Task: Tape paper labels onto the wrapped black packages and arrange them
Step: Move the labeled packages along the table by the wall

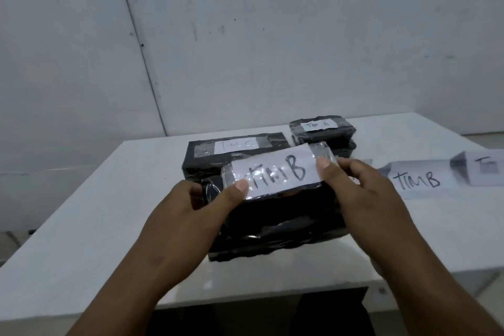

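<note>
Two packages [237, 148] already labelled; both hands' fingers [241, 185] pinch a taped label [275, 172] over the third [275, 224]; spare labels [417, 179] wait

wall [272, 35]: pale, scuffed, panel seam | table [81, 226]: white, smooth | light: dim, even

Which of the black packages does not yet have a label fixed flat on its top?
The nearest package, under both hands. Its TIM B label is held just above it, whereas the two packages behind already carry taped labels.

White "TIM B" label [275, 173] w/ clear tape, tilted above nearest black wrapped pkg [278, 226] on table.
</note>
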Demonstrator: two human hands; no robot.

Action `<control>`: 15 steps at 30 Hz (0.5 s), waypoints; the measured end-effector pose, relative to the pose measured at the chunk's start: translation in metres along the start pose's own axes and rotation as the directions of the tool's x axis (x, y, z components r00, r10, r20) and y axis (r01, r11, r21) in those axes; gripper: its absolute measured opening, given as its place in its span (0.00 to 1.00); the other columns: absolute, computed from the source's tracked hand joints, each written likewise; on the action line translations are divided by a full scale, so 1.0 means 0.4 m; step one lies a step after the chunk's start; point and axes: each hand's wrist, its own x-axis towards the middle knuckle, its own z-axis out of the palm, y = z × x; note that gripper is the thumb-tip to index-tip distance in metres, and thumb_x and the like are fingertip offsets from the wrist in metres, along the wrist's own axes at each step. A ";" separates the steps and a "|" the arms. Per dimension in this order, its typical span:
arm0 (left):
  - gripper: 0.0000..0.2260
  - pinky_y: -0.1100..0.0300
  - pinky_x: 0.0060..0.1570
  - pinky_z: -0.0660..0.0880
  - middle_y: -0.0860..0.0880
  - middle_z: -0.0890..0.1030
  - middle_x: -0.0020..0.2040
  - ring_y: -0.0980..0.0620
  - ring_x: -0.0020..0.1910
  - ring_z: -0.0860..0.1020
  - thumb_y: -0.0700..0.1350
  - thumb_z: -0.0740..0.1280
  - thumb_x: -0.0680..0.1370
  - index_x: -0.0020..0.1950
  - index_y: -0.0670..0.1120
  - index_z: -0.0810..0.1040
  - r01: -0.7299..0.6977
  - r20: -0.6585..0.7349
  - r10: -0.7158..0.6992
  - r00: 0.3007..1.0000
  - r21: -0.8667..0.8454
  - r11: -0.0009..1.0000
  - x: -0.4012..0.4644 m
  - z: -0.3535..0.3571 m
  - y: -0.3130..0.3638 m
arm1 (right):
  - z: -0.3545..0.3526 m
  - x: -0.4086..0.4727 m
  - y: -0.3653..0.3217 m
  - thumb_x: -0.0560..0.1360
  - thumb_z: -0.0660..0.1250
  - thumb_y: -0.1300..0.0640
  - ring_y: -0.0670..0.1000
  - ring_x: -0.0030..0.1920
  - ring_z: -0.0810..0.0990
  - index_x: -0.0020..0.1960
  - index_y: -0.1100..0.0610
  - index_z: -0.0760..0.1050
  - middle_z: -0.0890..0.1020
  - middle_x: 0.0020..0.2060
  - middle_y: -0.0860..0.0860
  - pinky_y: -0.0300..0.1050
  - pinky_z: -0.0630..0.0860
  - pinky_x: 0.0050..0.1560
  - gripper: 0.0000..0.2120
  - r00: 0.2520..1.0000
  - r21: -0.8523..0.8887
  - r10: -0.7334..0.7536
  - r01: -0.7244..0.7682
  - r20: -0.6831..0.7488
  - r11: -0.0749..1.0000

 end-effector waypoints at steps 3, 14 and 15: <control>0.28 0.62 0.37 0.71 0.57 0.83 0.46 0.60 0.43 0.81 0.73 0.65 0.62 0.52 0.56 0.79 -0.078 0.016 0.080 0.997 -0.101 0.992 0.008 0.023 0.065 | -0.066 0.032 -0.025 0.74 0.66 0.34 0.44 0.47 0.85 0.54 0.45 0.82 0.86 0.47 0.43 0.47 0.81 0.47 0.19 0.996 0.038 -0.031 0.034 -0.081 0.999; 0.27 0.58 0.38 0.75 0.52 0.84 0.41 0.55 0.40 0.81 0.71 0.69 0.70 0.49 0.48 0.83 -0.199 0.140 0.220 0.965 -0.151 0.968 0.191 0.244 0.387 | -0.337 0.278 -0.092 0.77 0.64 0.37 0.53 0.47 0.81 0.43 0.53 0.80 0.83 0.43 0.47 0.51 0.75 0.48 0.19 0.946 -0.021 0.001 -0.008 -0.325 1.000; 0.28 0.58 0.39 0.76 0.51 0.83 0.38 0.54 0.38 0.81 0.71 0.70 0.70 0.47 0.46 0.83 -0.192 0.161 0.218 0.963 -0.161 0.968 0.215 0.274 0.412 | -0.358 0.309 -0.089 0.77 0.63 0.37 0.53 0.48 0.81 0.44 0.53 0.79 0.82 0.44 0.48 0.51 0.75 0.49 0.20 0.942 -0.040 0.015 -0.030 -0.335 0.999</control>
